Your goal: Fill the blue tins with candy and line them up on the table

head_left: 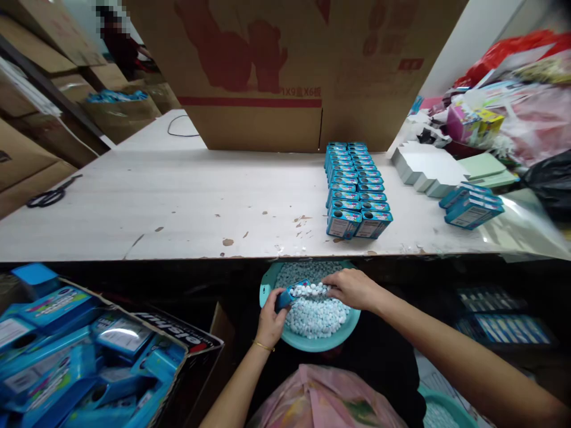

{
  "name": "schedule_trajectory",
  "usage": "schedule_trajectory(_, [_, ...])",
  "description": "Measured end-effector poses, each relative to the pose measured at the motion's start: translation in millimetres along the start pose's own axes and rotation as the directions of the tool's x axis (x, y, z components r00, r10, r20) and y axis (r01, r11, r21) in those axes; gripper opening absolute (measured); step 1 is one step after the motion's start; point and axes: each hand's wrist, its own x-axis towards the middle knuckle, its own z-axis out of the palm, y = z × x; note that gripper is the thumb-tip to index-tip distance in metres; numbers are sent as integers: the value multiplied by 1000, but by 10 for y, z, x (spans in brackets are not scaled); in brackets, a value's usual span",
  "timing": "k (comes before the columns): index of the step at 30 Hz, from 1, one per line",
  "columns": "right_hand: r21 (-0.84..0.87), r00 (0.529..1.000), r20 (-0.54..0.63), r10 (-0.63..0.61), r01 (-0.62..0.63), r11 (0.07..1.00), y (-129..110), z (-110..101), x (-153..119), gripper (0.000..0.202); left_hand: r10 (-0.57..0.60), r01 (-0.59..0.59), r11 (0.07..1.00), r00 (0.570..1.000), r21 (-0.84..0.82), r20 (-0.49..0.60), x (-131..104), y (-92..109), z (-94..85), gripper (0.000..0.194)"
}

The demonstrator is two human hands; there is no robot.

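My left hand [270,326] is closed around a small blue box [284,299], tilted over a turquoise basin [312,344] below the table edge. Small white and pale-blue pellets [316,321] fill the basin. A heap of white pellets [311,289] runs from the box's opening to the fingertips of my right hand [352,288]. Those fingers are bent and pressed together at the heap; whether they grip a scoop or only pellets is hidden.
Paired rows of blue boxes [359,190] stand on the white table [200,202] before a large carton [285,119]. More blue boxes [473,208] and white card stacks [428,166] lie right. Scissors [53,195] lie far left. A carton holds blue boxes [57,351] at lower left.
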Motion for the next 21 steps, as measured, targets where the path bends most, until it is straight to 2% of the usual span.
schedule_trajectory(4, [-235, 999, 32, -3, 11, 972, -254, -83, 8, 26, 49, -50, 998, 998, 39, 40, -19, -10, 5, 35])
schedule_trajectory(8, [-331, 999, 37, -24, 35, 943, -451, -137, 20, 24, 55, -58, 997, 997, 53, 51, -7, -15, 27, 35])
schedule_trajectory(10, [-337, 999, 11, -47, 48, 940, -438, -157, -6, 22, 47, -50, 998, 998, 47, 49, -3, -27, 22, 35])
schedule_trajectory(13, [-298, 998, -48, -46, 30, 954, -193, -94, -67, 22, 15, -15, 1000, 1000, 17, 15, -9, -89, -40, 34])
schedule_trajectory(15, [-233, 997, -61, 47, -60, 971, 69, 72, -72, 22, -27, 26, 999, 998, -25, -54, -12, -160, -106, 34])
schedule_trajectory(18, [-79, 961, 34, 273, -270, 960, 373, 536, 62, 22, -101, 80, 986, 985, -147, -139, 1, -277, -184, 39])
schedule_trajectory(21, [35, 944, 84, 319, -323, 946, 356, 1114, 360, 26, -159, 113, 951, 977, -287, -143, 29, -345, -195, 45])
